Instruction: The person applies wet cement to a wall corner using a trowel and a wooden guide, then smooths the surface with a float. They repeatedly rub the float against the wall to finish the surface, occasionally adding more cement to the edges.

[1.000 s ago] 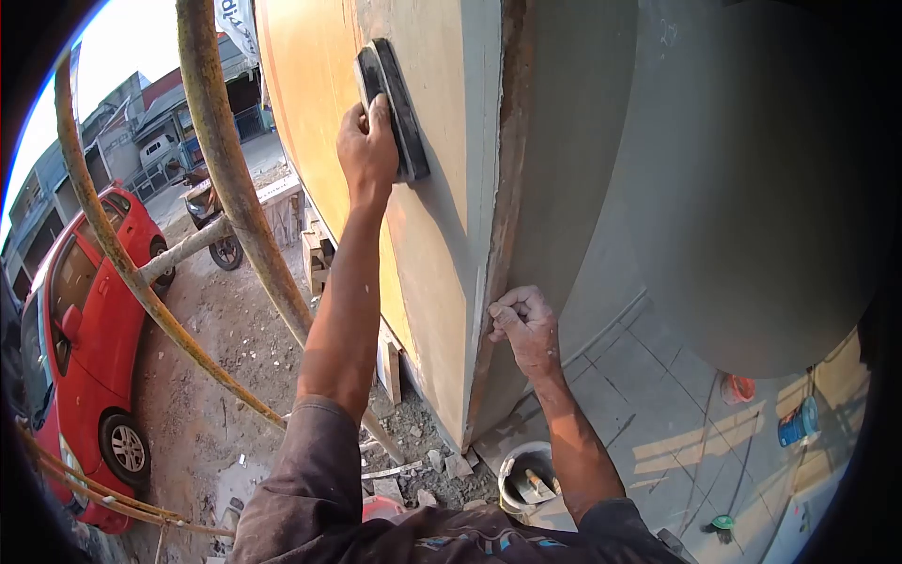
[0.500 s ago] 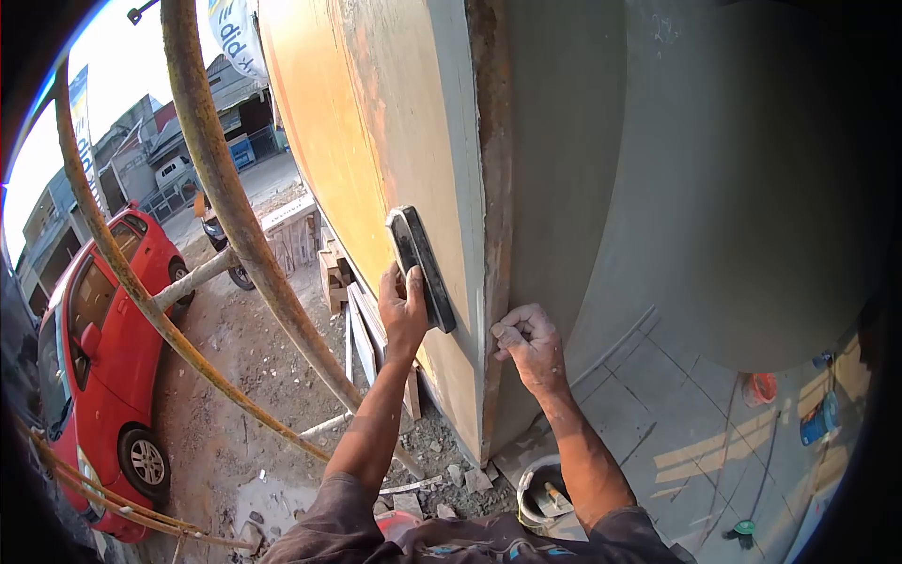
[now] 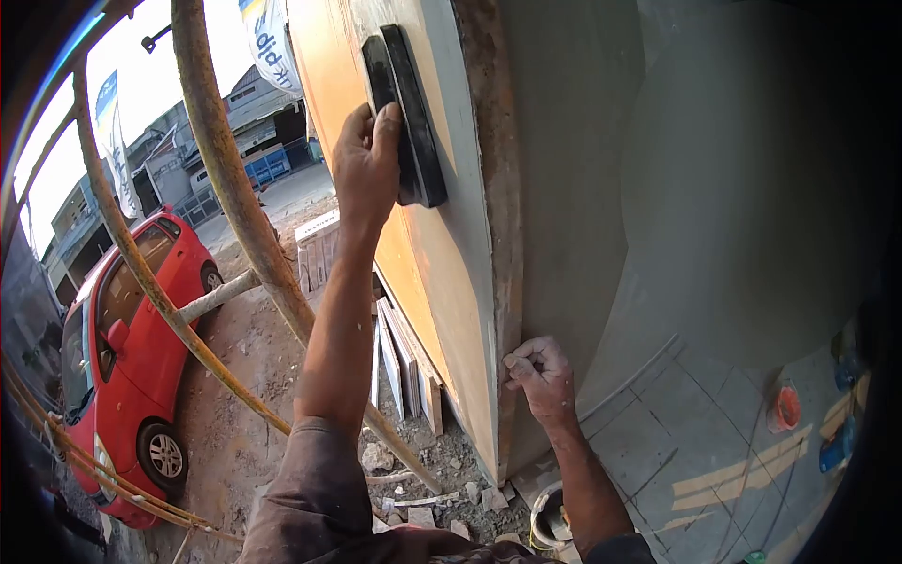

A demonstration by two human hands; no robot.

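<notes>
My left hand (image 3: 366, 174) is wrapped round a black plastering float (image 3: 418, 122), whose long flat body lies along the sunlit plastered wall face (image 3: 449, 258). A long, rough wooden batten (image 3: 500, 202) runs down the wall's corner, to the right of the float. Low on that batten rests my right hand (image 3: 543, 381), dusty with pale plaster, its fingers curled in and the thumb pressed against them. Whether these fingers pinch the batten's edge or something small is hidden. Grey plaster covers the shaded wall face (image 3: 573, 188) beyond the batten.
Rusty yellow scaffold tubes (image 3: 221, 150) stand close on the left, with a red car (image 3: 127, 357) behind them. Boards (image 3: 399, 362) lean at the wall's foot above rubble. Below my right arm is a bucket (image 3: 545, 522); an orange container (image 3: 783, 409) stands on the tiled floor (image 3: 648, 423).
My left hand has moved the float up along the wall. The right hand stays curled at the batten, appearing slightly lower in view as the camera has shifted.
</notes>
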